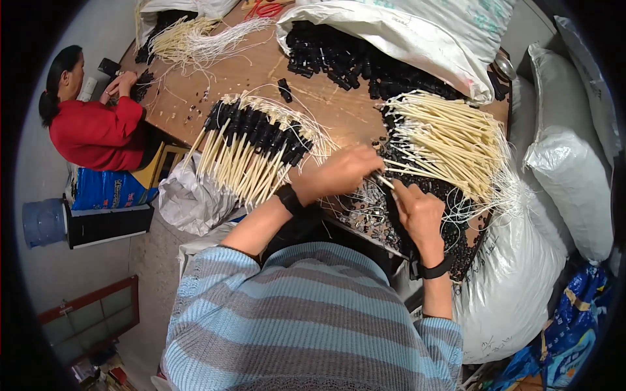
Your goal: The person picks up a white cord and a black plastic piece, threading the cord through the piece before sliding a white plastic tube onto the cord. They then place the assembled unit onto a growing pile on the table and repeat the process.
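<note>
My left hand [345, 171] is closed in a pinch above the table's near edge, a little blurred; what its fingertips hold is hidden. Close by on the right, my right hand [420, 214] grips a short, thin cream tube [386, 182] that points toward the left fingertips. A bundle of cream tubes [450, 146] with white wires lies just beyond my right hand. Left of my left hand, a row of cream tubes fitted with black plastic sleeves [261, 133] lies side by side, white wires trailing from their far ends.
Small black parts [456, 225] and metal bits [368, 212] cover the table's near right corner. A white sack [417, 39] spills black sleeves at the back. Full white sacks [567, 150] crowd the right side. A person in red [98, 133] works at the far left.
</note>
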Demonstrator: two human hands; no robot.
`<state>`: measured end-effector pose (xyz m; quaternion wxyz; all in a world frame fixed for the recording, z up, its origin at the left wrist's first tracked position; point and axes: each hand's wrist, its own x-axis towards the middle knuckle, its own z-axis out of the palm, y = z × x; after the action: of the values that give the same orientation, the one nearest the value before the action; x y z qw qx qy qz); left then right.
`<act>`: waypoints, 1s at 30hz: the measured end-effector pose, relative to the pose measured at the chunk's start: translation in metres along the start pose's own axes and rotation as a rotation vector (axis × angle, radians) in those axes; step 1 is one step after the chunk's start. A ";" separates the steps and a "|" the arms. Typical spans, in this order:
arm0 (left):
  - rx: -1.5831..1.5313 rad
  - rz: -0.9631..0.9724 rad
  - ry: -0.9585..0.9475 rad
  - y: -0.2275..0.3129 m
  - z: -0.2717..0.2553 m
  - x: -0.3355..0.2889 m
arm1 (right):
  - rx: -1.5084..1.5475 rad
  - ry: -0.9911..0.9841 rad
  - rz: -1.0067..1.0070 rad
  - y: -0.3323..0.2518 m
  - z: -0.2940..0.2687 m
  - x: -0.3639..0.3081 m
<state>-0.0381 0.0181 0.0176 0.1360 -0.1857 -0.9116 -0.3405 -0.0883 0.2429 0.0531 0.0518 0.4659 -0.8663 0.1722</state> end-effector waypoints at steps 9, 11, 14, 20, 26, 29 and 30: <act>0.240 0.028 0.116 0.049 -0.020 0.005 | 0.169 0.217 0.291 0.000 0.013 0.011; 0.255 -0.091 0.030 0.048 -0.025 -0.001 | 0.282 0.130 0.274 0.009 0.020 0.007; 0.254 -0.180 -0.008 0.057 -0.019 -0.002 | 0.395 0.127 0.279 0.006 0.016 0.015; 0.183 -0.355 0.321 0.015 0.000 -0.024 | 1.146 0.165 0.374 0.026 0.006 0.009; -0.928 -0.798 0.124 0.014 0.017 -0.019 | 0.597 -0.044 0.153 -0.024 0.007 0.018; -0.614 -0.778 0.144 0.028 -0.002 -0.002 | 0.256 0.048 0.080 -0.026 0.022 0.015; -0.317 -0.740 0.149 0.026 -0.009 -0.005 | 0.368 0.048 0.201 -0.026 0.018 0.013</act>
<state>-0.0210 0.0286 0.0374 0.0398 0.1612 -0.8407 -0.5154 -0.0730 0.2131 0.0460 -0.0311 0.3743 -0.8610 0.3430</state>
